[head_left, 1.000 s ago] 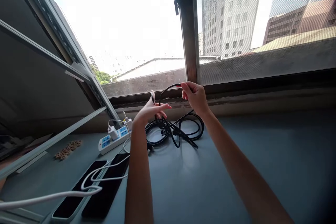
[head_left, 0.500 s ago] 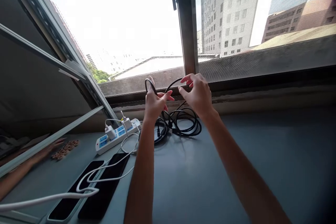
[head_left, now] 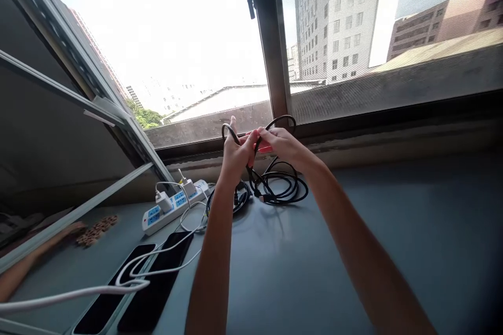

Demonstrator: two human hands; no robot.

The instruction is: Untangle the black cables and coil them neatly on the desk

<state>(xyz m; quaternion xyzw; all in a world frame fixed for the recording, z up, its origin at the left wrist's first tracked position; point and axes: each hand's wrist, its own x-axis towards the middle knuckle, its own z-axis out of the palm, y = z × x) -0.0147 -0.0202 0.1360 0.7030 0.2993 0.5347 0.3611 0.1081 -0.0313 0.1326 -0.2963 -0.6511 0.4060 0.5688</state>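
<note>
A black cable (head_left: pixel 283 116) is held up in front of the window, with loops standing out above both hands. My left hand (head_left: pixel 237 153) is closed around part of it, thumb pointing toward the right. Close against it, my right hand (head_left: pixel 281 142) pinches the same cable, and the fingertips of both hands meet. Below them lies a loose coil of black cable (head_left: pixel 291 200) with plug ends near its left side. A second black coil (head_left: pixel 245 201) sits on the surface partly behind my left forearm.
A white power strip (head_left: pixel 175 208) with blue sockets and white chargers stands left. Two dark phones (head_left: pixel 151 298) lie in front of it under white charging cables (head_left: pixel 129 285). Beyond a metal frame bar (head_left: pixel 78 210), another person's arm (head_left: pixel 35 259) reaches toward small brown pieces (head_left: pixel 96 230).
My right hand has moved left and down to meet my left hand, closing on the cable. A cable loop now arches above it. The view has shifted slightly.
</note>
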